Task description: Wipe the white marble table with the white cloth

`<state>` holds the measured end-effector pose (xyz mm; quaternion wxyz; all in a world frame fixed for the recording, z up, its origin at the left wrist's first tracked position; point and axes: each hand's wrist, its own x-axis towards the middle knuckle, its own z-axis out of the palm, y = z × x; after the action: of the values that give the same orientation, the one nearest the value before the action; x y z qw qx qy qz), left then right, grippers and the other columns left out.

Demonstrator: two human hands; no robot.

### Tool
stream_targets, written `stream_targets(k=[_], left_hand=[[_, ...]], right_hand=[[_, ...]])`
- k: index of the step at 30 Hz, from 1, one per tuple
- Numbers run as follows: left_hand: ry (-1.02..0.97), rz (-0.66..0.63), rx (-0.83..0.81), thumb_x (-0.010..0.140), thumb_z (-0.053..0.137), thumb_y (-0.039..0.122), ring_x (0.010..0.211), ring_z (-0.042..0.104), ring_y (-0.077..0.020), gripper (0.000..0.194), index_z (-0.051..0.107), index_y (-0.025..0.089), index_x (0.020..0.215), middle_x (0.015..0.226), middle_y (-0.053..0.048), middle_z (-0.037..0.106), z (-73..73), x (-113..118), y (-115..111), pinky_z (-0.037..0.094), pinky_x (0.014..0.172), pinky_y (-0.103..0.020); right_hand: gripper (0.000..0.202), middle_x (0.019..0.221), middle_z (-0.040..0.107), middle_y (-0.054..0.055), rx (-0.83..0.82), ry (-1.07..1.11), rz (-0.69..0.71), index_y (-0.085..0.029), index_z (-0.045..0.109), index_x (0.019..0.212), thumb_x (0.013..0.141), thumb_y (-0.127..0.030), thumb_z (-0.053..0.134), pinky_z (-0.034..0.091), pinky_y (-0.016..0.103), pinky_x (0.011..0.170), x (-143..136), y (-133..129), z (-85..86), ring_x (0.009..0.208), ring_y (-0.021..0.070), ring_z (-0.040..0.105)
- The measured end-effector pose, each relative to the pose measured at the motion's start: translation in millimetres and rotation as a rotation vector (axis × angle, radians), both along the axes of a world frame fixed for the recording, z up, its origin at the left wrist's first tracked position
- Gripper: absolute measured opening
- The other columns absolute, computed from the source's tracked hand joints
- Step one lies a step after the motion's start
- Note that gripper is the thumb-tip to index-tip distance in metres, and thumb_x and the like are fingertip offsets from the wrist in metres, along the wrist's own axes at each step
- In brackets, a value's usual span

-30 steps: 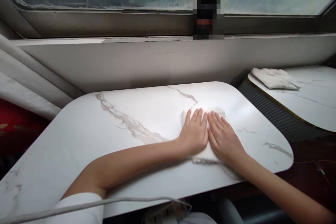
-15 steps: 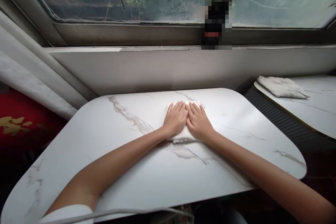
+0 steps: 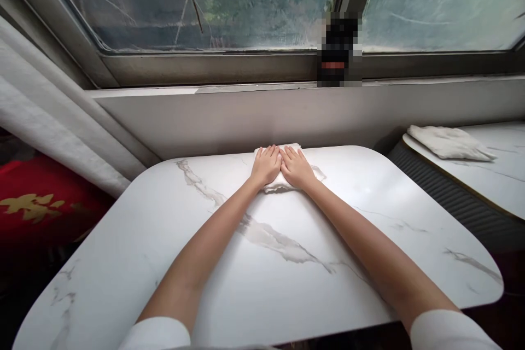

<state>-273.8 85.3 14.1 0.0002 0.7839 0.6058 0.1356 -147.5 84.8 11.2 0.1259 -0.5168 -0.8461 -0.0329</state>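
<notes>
A folded white cloth (image 3: 281,183) lies on the white marbled table (image 3: 262,290), at its far edge by the wall. My left hand (image 3: 266,165) rests flat on the cloth's left part, fingers stretched forward. Beside it, my right hand (image 3: 297,167) presses flat on the right part, also with straight fingers. The two hands touch or nearly touch at the thumbs, and they cover much of the cloth.
A second marbled table (image 3: 504,164) stands at the right with another white cloth (image 3: 451,143) on it. Behind the table runs a low wall (image 3: 229,120) under a window. A white curtain (image 3: 61,104) and red fabric (image 3: 36,197) are at the left.
Both hands have slid the cloth forward over the table to its far edge, and slightly left. My arms are stretched out further. The second cloth stays in its place.
</notes>
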Motion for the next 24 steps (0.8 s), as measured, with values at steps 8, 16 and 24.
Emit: stream_targets(k=[8,16,24], left_hand=[[-0.011,-0.203,-0.008,0.099,0.018,0.026,0.14,0.023,-0.0194,0.05,0.033,0.008,0.143,0.15,-0.011,0.032,0.7,-5,-155,0.013,0.116,-0.045],[-0.027,-0.249,-0.031,0.1,0.024,0.041,0.141,0.017,-0.0224,0.057,0.021,0.009,0.147,0.152,-0.012,0.026,3.3,-31,-248,0.013,0.116,-0.046],[-0.075,-0.013,-0.039,0.099,0.013,0.034,0.138,0.028,-0.0168,0.053,0.035,0.011,0.142,0.147,-0.01,0.037,-4.4,-101,-112,0.017,0.115,-0.042]], right_hand=[[0.057,0.142,0.037,0.027,0.118,-0.13,0.143,0.008,0.037,0.137,0.091,-0.026,0.032,0.02,0.059,0.11,11,-164,2.4,0.135,0.0399,0.028],[0.06,0.145,0.035,0.023,0.077,-0.008,0.336,0.004,0.036,0.14,0.09,-0.029,0.037,0.026,0.053,0.111,2,-239,10.6,0.136,0.0373,0.027],[0.055,0.147,0.037,0.015,-0.152,0.229,0.278,-0.005,0.037,0.141,0.092,-0.029,0.033,0.016,0.038,0.115,-73,-89,6.2,0.138,0.0222,0.028]])
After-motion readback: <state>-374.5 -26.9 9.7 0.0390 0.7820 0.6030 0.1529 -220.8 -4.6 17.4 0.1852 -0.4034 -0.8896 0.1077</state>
